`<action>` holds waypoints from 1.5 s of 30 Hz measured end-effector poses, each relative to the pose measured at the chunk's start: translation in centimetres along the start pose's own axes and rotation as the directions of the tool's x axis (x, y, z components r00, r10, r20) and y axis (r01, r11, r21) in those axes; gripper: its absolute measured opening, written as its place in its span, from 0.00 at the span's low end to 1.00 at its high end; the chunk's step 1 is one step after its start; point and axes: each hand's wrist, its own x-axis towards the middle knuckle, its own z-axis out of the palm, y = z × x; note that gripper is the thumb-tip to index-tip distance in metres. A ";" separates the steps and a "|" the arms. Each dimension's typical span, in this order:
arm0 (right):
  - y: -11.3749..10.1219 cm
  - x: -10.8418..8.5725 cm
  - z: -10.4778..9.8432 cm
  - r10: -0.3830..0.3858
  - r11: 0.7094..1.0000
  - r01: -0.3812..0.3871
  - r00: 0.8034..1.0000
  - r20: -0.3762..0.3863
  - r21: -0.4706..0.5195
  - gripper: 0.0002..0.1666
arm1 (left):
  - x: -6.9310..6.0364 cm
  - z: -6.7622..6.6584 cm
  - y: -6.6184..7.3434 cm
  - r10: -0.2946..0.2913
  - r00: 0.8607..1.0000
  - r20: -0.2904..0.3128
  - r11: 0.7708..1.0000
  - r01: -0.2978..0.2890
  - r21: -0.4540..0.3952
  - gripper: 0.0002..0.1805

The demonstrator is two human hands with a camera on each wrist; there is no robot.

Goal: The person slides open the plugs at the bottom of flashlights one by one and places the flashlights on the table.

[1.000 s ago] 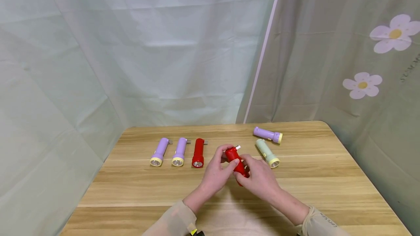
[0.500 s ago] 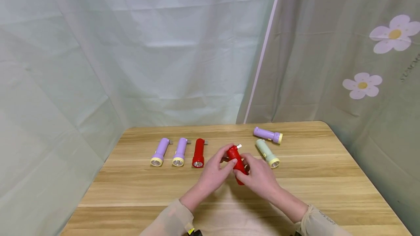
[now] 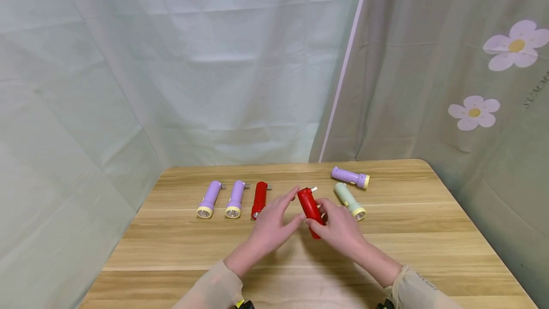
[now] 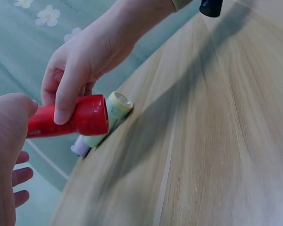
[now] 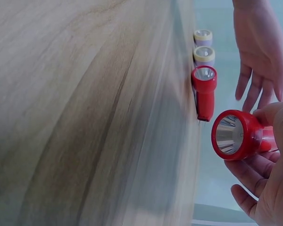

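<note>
My right hand (image 3: 340, 230) grips a red flashlight (image 3: 310, 206) above the table, thumb on one side and fingers on the other. Prongs of bare metal stick out at the flashlight's far end. In the right wrist view its lens end (image 5: 231, 135) faces the camera. Beside the flashlight, my left hand (image 3: 272, 223) has its fingers spread and straight; its thumb tip is close to the red body, and I cannot tell whether it touches. A second red flashlight (image 3: 259, 197) lies on the table behind the left hand, its lens partly hidden.
Two purple flashlights (image 3: 236, 199) lie in a row on the left of the wooden table (image 3: 193, 252), prongs out. A pale green flashlight (image 3: 350, 201) and another purple flashlight (image 3: 350, 177) lie at the right rear. A curtain (image 3: 240, 85) hangs behind.
My left hand has let go of the red flashlight and drawn back to the left, its fingers straightening. The right hand keeps hold of the flashlight, which stands slightly more upright.
</note>
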 end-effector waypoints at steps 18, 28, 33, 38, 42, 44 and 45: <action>-0.5 1.3 0.1 0.036 0.999 -0.035 0.999 0.036 -0.024 0.32 | -3.6 -2.3 -3.3 0.241 0.967 0.081 0.916 -0.254 0.311 0.37; -1.5 2.7 0.8 0.005 0.997 0.000 0.998 0.068 -0.080 0.32 | -5.3 -2.6 -4.5 0.301 0.947 0.116 0.875 -0.322 0.362 0.37; -1.5 3.6 1.2 0.000 0.996 0.007 0.997 0.077 -0.089 0.30 | -5.8 -2.4 -4.9 0.308 0.944 0.121 0.865 -0.331 0.376 0.37; -1.2 4.6 1.7 0.029 0.997 -0.022 0.995 0.099 -0.075 0.27 | -6.1 -2.2 -5.1 0.284 0.949 0.140 0.868 -0.316 0.383 0.36; -1.0 5.4 2.2 0.078 0.995 -0.070 0.990 0.121 -0.066 0.26 | -6.3 -2.1 -5.0 0.280 0.949 0.147 0.865 -0.315 0.391 0.36; -1.0 5.8 2.5 0.100 0.993 -0.092 0.987 0.129 -0.069 0.26 | -6.4 -2.0 -5.0 0.291 0.946 0.144 0.859 -0.325 0.396 0.36; -1.0 5.9 2.7 0.109 0.992 -0.100 0.985 0.134 -0.071 0.26 | -6.4 -1.9 -5.1 0.298 0.944 0.141 0.856 -0.330 0.399 0.36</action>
